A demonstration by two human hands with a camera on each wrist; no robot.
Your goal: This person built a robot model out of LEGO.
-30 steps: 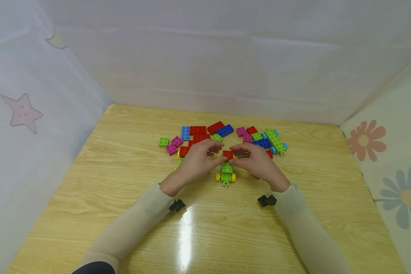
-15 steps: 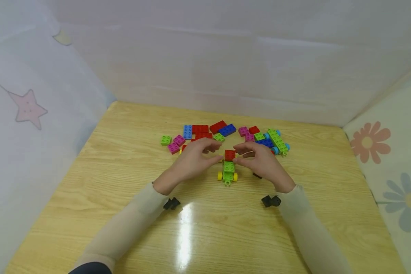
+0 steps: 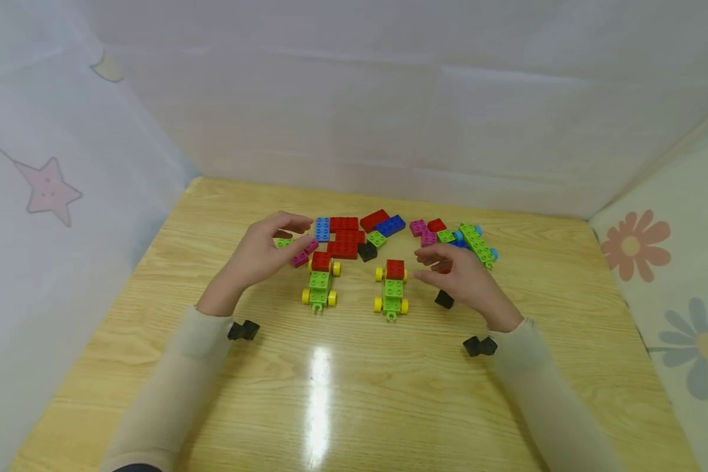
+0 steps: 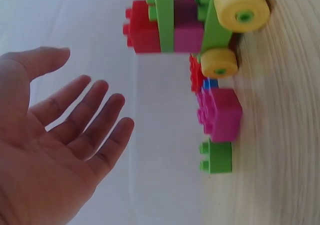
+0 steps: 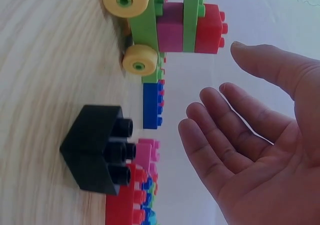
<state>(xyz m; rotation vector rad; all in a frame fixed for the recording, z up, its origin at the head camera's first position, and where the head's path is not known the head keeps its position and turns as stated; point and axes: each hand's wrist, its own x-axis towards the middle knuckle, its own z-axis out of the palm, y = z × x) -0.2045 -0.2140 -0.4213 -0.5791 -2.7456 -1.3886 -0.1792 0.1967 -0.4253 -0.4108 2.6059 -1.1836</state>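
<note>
We log a left car [image 3: 320, 280] and a right car [image 3: 393, 289] mid-worktop [image 3: 259, 400], standing apart on yellow wheels [image 3: 332, 298], a red top brick [image 3: 321, 261] at each far end. Left hand [image 3: 265, 252]: fingers loosely spread, left of the left car, partly hiding pink bricks [image 3: 299, 258] from the head view. Right hand [image 3: 463, 272]: likewise spread, thumb just right of the right car, apart from it. Black brick [image 3: 444, 300] just nearer than that hand. Farther off, we note larger red bricks [image 3: 343, 248]; far right, a green chassis [image 3: 475, 244], light-blue wheels [image 3: 493, 254].
</note>
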